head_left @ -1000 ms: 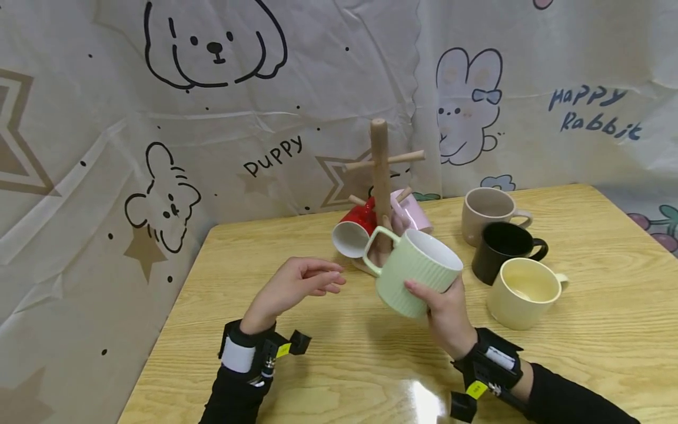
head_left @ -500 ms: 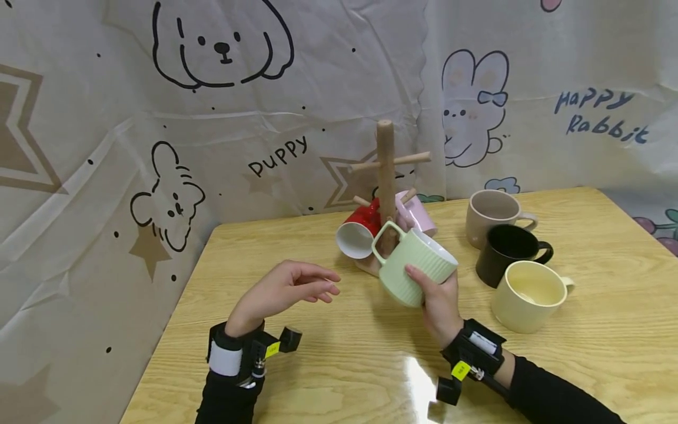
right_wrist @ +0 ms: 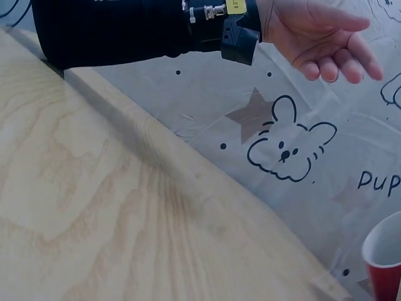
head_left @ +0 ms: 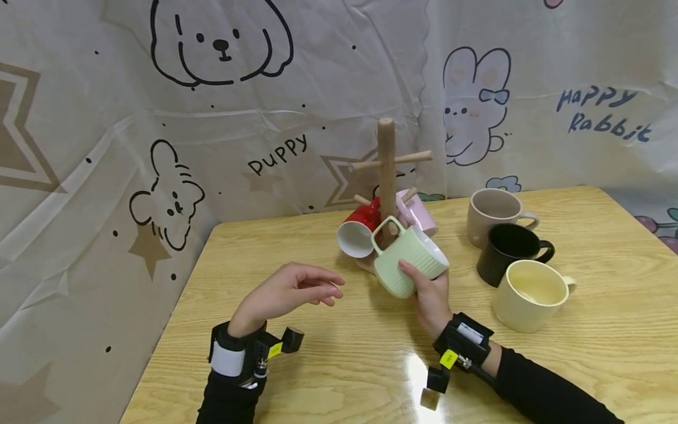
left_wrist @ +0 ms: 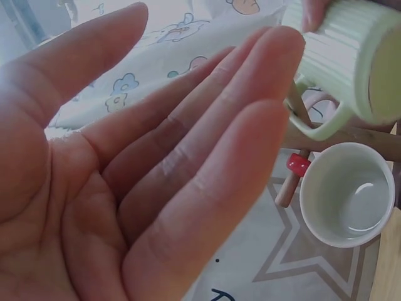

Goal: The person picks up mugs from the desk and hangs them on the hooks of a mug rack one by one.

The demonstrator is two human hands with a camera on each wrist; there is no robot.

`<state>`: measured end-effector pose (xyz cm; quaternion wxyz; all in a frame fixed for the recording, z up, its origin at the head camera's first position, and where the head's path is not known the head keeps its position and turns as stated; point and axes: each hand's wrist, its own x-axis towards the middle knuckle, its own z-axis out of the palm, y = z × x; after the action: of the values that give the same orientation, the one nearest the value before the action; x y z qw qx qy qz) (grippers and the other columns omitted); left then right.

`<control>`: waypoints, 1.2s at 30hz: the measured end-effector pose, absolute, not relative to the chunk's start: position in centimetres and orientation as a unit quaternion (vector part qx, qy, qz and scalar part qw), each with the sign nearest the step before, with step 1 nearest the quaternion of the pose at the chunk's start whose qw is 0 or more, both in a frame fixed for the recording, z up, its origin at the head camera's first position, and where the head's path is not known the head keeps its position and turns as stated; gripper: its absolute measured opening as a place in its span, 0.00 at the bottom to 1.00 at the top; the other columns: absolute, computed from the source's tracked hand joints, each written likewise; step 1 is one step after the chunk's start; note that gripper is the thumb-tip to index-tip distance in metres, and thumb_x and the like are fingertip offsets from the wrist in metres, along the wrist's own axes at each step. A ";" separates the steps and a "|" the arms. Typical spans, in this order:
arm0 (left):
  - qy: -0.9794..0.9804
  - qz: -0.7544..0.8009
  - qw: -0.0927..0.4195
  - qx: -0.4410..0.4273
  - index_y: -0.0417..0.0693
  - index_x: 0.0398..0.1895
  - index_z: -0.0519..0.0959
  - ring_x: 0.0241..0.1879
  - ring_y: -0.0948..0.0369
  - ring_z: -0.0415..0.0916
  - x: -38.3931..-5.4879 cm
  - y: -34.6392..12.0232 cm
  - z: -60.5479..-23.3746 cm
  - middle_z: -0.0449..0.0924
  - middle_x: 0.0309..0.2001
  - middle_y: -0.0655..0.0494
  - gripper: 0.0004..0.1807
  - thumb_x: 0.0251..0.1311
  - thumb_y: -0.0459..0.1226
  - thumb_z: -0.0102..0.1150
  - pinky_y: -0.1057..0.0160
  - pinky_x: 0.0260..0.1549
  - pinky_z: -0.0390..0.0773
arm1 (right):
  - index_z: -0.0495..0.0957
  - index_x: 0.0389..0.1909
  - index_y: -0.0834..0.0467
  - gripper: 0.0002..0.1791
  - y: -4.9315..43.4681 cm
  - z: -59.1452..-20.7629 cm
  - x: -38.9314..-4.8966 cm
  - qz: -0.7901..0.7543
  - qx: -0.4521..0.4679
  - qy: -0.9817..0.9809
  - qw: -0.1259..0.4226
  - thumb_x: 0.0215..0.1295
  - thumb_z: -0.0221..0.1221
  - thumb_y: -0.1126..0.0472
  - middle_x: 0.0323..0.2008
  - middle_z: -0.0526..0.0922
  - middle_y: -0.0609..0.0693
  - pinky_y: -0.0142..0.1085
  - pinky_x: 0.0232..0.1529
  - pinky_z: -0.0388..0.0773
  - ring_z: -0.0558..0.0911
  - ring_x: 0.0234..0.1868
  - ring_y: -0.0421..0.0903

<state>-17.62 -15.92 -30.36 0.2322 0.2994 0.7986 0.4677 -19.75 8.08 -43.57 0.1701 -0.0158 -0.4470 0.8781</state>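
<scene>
My right hand (head_left: 431,294) grips a light green ribbed mug (head_left: 405,268) by its body, thumb across the near side. The mug is tilted, its handle pointing up and left, right in front of the wooden mug tree (head_left: 387,171). A red mug (head_left: 360,229) with a white inside and a pink mug (head_left: 418,213) hang on the tree's lower pegs. My left hand (head_left: 291,291) hovers to the left of the tree with relaxed fingers and nothing in it. In the left wrist view its palm (left_wrist: 81,213) faces the camera, with the green mug beyond the fingertips.
On the right of the table (head_left: 328,377) stand a taupe mug (head_left: 489,215), a black mug (head_left: 508,250) and a pale yellow mug (head_left: 529,297), close together with handles to the right. A printed cloth (head_left: 296,70) hangs behind the table and along its left side.
My right hand has carried the green mug left and slightly up, closer to the mug tree, tilting it more. The left hand has barely moved.
</scene>
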 end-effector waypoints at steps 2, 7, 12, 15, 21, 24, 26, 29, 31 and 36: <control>0.797 0.469 0.234 0.300 0.32 0.54 0.72 0.42 0.53 0.81 -17.6 -15.9 -30.4 0.79 0.47 0.37 0.20 0.65 0.37 0.50 0.67 0.42 0.79 | 0.66 0.52 0.54 0.30 7.7 -43.5 -19.7 0.875 -0.029 -0.455 0.160 0.47 0.68 0.65 0.43 0.77 0.45 0.30 0.47 0.74 0.77 0.44 0.38; 0.799 0.466 0.236 0.299 0.32 0.54 0.72 0.41 0.55 0.81 -17.6 -15.7 -30.5 0.80 0.46 0.38 0.20 0.65 0.38 0.49 0.66 0.41 0.79 | 0.67 0.49 0.52 0.25 6.9 -42.6 -19.3 0.877 -0.072 -0.455 0.135 0.50 0.63 0.71 0.41 0.76 0.42 0.29 0.47 0.73 0.76 0.42 0.37; 0.802 0.462 0.238 0.295 0.33 0.54 0.72 0.41 0.55 0.81 -17.6 -15.6 -30.6 0.80 0.46 0.39 0.19 0.65 0.38 0.49 0.66 0.41 0.79 | 0.64 0.50 0.50 0.26 6.8 -42.3 -19.2 0.886 -0.097 -0.441 0.105 0.53 0.58 0.75 0.43 0.74 0.43 0.29 0.48 0.73 0.75 0.44 0.38; 0.804 0.458 0.239 0.293 0.33 0.54 0.73 0.41 0.54 0.81 -17.6 -15.6 -30.6 0.80 0.46 0.40 0.19 0.65 0.38 0.49 0.67 0.41 0.79 | 0.63 0.51 0.50 0.27 6.8 -42.4 -19.3 0.887 -0.101 -0.440 0.095 0.54 0.58 0.75 0.44 0.73 0.43 0.29 0.49 0.73 0.74 0.46 0.38; 0.809 0.451 0.238 0.293 0.35 0.54 0.73 0.40 0.56 0.81 -17.6 -15.7 -30.5 0.80 0.46 0.40 0.19 0.65 0.38 0.49 0.67 0.42 0.79 | 0.63 0.51 0.50 0.27 6.9 -42.7 -19.5 0.885 -0.080 -0.449 0.093 0.54 0.58 0.74 0.44 0.73 0.42 0.29 0.49 0.72 0.74 0.46 0.37; 0.810 0.449 0.238 0.294 0.35 0.54 0.73 0.40 0.58 0.82 -17.7 -15.7 -30.6 0.80 0.47 0.40 0.19 0.65 0.38 0.49 0.67 0.42 0.78 | 0.62 0.52 0.50 0.26 6.9 -42.8 -19.5 0.884 -0.072 -0.452 0.090 0.55 0.57 0.73 0.45 0.72 0.42 0.29 0.51 0.71 0.74 0.47 0.37; 0.810 0.448 0.238 0.294 0.35 0.54 0.73 0.40 0.56 0.82 -17.7 -15.6 -30.6 0.80 0.47 0.40 0.19 0.65 0.38 0.49 0.67 0.42 0.78 | 0.61 0.53 0.50 0.26 7.0 -42.9 -19.5 0.885 -0.072 -0.452 0.081 0.57 0.57 0.72 0.47 0.71 0.42 0.28 0.52 0.70 0.73 0.48 0.37; 0.811 0.448 0.238 0.291 0.36 0.54 0.73 0.41 0.53 0.81 -17.7 -15.6 -30.7 0.80 0.47 0.41 0.18 0.65 0.38 0.49 0.67 0.42 0.78 | 0.60 0.54 0.51 0.26 7.1 -42.9 -19.4 0.887 -0.069 -0.452 0.072 0.58 0.56 0.71 0.49 0.69 0.43 0.27 0.53 0.69 0.72 0.49 0.37; 0.812 0.447 0.239 0.290 0.36 0.54 0.73 0.41 0.52 0.81 -17.7 -15.6 -30.7 0.80 0.47 0.41 0.18 0.65 0.38 0.49 0.67 0.41 0.78 | 0.60 0.55 0.51 0.26 7.2 -43.0 -19.4 0.887 -0.068 -0.451 0.069 0.59 0.56 0.70 0.49 0.69 0.43 0.27 0.54 0.69 0.72 0.50 0.37; 0.810 0.446 0.241 0.294 0.36 0.54 0.73 0.40 0.56 0.82 -17.9 -15.5 -30.8 0.80 0.47 0.40 0.19 0.65 0.38 0.49 0.67 0.42 0.78 | 0.59 0.56 0.52 0.26 7.3 -43.0 -19.3 0.887 -0.069 -0.451 0.076 0.59 0.56 0.70 0.50 0.69 0.43 0.28 0.54 0.69 0.72 0.50 0.37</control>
<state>-17.86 -15.54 -30.77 0.2405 0.2942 0.8104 0.4460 -19.33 7.29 -42.96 0.0758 -0.0687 -0.4508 0.8867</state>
